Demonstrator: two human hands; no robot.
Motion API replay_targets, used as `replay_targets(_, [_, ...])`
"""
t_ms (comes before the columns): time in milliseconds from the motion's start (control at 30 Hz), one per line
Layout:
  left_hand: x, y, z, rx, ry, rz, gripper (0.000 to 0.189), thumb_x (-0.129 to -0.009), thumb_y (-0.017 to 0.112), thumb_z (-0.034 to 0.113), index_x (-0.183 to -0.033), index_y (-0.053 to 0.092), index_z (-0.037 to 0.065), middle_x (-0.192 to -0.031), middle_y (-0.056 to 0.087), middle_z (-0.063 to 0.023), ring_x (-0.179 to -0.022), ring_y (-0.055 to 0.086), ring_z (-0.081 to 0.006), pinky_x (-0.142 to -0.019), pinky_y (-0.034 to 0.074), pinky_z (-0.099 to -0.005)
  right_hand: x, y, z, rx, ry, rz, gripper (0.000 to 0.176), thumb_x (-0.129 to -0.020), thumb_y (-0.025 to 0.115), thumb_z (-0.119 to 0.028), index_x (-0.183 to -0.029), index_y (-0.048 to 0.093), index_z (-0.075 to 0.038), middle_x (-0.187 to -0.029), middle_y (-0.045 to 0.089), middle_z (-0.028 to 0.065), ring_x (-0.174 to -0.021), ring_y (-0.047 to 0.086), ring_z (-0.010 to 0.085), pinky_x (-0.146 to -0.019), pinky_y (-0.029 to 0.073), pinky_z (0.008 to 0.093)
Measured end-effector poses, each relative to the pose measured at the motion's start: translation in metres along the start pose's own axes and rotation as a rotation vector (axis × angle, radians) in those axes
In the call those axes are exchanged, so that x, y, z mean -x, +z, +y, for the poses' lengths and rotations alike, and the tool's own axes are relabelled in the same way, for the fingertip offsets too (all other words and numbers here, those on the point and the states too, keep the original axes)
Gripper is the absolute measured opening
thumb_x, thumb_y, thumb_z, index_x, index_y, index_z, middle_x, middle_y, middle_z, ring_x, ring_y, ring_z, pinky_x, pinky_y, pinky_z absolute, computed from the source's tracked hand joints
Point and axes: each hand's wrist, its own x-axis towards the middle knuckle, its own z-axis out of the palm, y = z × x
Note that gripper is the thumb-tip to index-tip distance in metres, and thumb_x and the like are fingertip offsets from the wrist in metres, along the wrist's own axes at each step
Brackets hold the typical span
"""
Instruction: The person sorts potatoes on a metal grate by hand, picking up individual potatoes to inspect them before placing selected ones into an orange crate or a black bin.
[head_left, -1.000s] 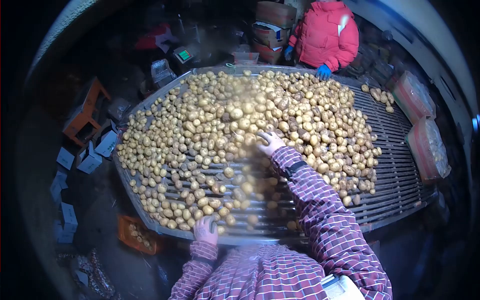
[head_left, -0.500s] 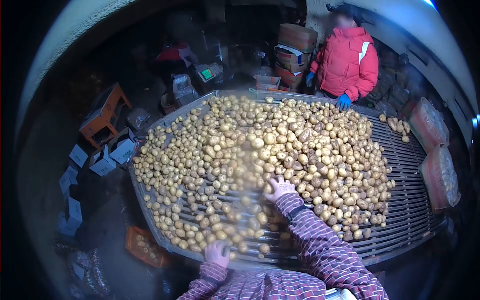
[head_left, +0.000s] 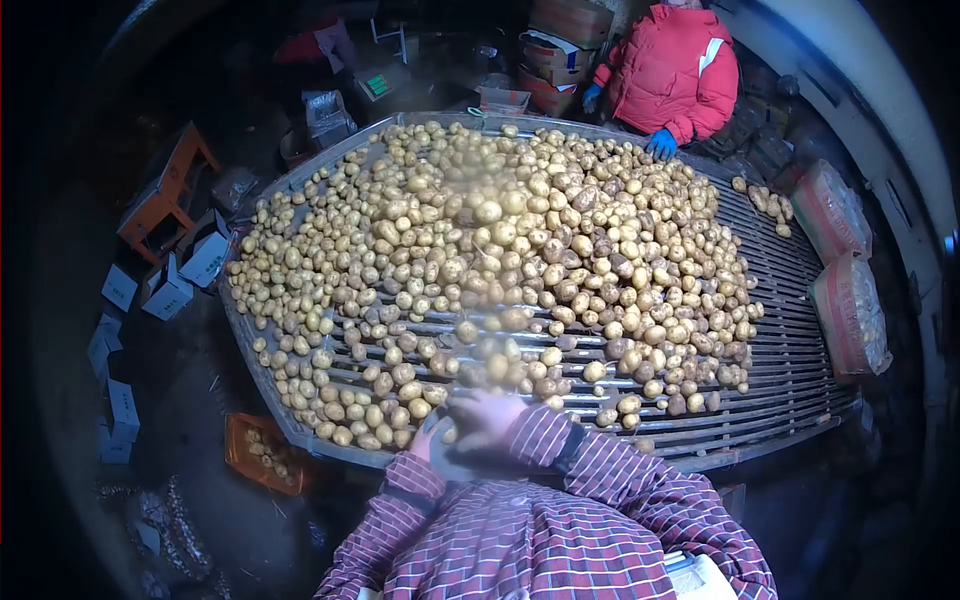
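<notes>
many potatoes (head_left: 487, 211), right hand (head_left: 486, 414) near, unreadable lettering on box (head_left: 206, 259)

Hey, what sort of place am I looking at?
Probably a potato sorting or packing shed: a large slatted metal table heaped with round yellow-brown potatoes, and full, red-striped plastic sacks at its edge.

The person wears a plaid top (head_left: 520, 545), its purplish-red and dark checks crossed by pale lines, with matching long sleeves (head_left: 640, 482). A dark band (head_left: 570, 446) circles the right sleeve near the wrist.
</notes>
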Motion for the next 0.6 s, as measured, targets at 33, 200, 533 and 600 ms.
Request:
replay_targets(33, [0.003, 0.003, 0.01, 0.253, -0.135, -0.003, 0.048, -0.097, 0.043, 0.022, -0.142, 0.035, 0.008, -0.129, 0.05, -0.009, -0.109, 0.056, -0.0203, -0.088, 0.051, -0.0337, -0.004, -0.028, -0.005, -0.122, 0.074, -0.064, 0.06, -0.078, 0.065, -0.05, -0.12, 0.056, -0.009, -0.111, 0.06, 0.0167, -0.104, 0.06, 0.0322, -0.09, 0.048, 0.0411])
replay_targets(200, [0.015, -0.009, 0.013, 0.199, -0.14, 0.111, 0.051, -0.092, 0.056, 0.023, -0.138, 0.04, 0.008, -0.114, 0.055, -0.0095, -0.099, 0.06, -0.0221, -0.08, 0.052, -0.0339, -0.076, -0.095, 0.111, 0.052, 0.276, 0.294, 0.045, -0.083, 0.061, -0.033, -0.124, 0.056, -0.015, -0.115, 0.058, 0.0183, -0.107, 0.058, 0.034, -0.093, 0.047, 0.0416])
replay_targets(533, [0.015, -0.01, 0.019, 0.187, -0.106, 0.185, 0.035, -0.092, 0.048, 0.03, -0.115, 0.052, 0.003, -0.1, 0.061, -0.0152, -0.089, 0.062, -0.0266, -0.081, 0.052, -0.0396, -0.233, -0.223, 0.159, 0.421, 0.556, 0.274, 0.06, -0.08, 0.065, -0.049, -0.131, 0.054, -0.02, -0.139, 0.043, 0.0148, -0.128, 0.042, 0.0347, -0.105, 0.037, 0.0462])
replay_targets(600, [0.01, -0.011, 0.022, 0.147, -0.113, 0.186, 0.036, -0.09, 0.052, 0.027, -0.117, 0.052, 0.003, -0.102, 0.061, -0.0152, -0.091, 0.061, -0.0274, -0.083, 0.052, -0.0397, -0.248, -0.203, 0.165, 0.629, 0.568, 0.231, 0.062, -0.079, 0.061, -0.054, -0.132, 0.052, -0.023, -0.137, 0.046, 0.0143, -0.13, 0.039, 0.0337, -0.105, 0.034, 0.0546])
